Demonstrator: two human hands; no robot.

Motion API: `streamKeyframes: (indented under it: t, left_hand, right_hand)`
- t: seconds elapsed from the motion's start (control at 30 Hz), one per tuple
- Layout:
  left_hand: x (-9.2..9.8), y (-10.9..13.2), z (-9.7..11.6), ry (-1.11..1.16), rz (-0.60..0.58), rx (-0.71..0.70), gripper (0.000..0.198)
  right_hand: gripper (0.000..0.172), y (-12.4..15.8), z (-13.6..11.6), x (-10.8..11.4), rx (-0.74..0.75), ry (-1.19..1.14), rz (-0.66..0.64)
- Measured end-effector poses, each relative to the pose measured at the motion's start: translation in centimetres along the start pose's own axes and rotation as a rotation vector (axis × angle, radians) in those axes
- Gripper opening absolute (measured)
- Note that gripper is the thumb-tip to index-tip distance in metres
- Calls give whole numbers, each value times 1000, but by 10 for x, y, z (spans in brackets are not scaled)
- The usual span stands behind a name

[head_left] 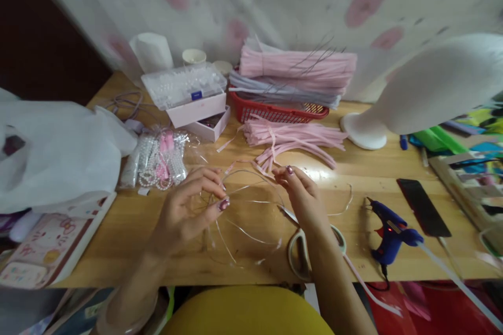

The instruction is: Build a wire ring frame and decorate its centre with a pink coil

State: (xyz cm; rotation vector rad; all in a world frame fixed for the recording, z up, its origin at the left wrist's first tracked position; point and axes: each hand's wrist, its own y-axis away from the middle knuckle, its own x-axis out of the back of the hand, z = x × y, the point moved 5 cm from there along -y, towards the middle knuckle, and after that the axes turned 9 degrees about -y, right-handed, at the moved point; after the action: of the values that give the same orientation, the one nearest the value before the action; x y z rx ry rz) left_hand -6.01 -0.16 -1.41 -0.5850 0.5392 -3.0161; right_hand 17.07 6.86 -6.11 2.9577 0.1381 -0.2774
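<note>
My left hand (192,201) is closed in a pinch on a bundle of thin, pale wire (251,201), and several strands fan out over the wooden tabletop in loose loops and spokes. One curved strand arches from these fingers toward my right hand (301,191). That hand's thumb and fingertips are pressed together above the table; whatever lies between them is too small to make out. Beneath the right wrist lies a pair of scissors (301,256) with pale handles, its blades pointing away to the left. A short bent wire piece (349,199) rests to the right.
Pink pipe cleaners (294,138) lie before a red basket (271,110) piled with more. Bagged pearl beads (159,159) and a clear bead box (184,84) stand left. A blue glue gun (389,233), a phone (422,207) and a white foam head stand (444,81) are right.
</note>
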Motion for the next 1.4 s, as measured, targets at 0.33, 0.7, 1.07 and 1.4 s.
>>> streamKeyframes:
  t: [0.33, 0.7, 1.07, 1.4]
  left_hand:
    - [8, -14, 1, -8, 16, -22, 14]
    - [-7, -14, 41, -232, -27, -167, 17]
    - [-9, -14, 30, -257, -54, -231, 19]
    - [-8, -38, 22, -166, -86, -182, 29]
  right_hand:
    - [43, 8, -24, -10, -5, -191, -104]
    - [46, 19, -32, -29, -112, -341, -228]
    - [30, 18, -28, -33, -245, -598, -202]
    - [19, 11, -21, -36, -378, -662, -271]
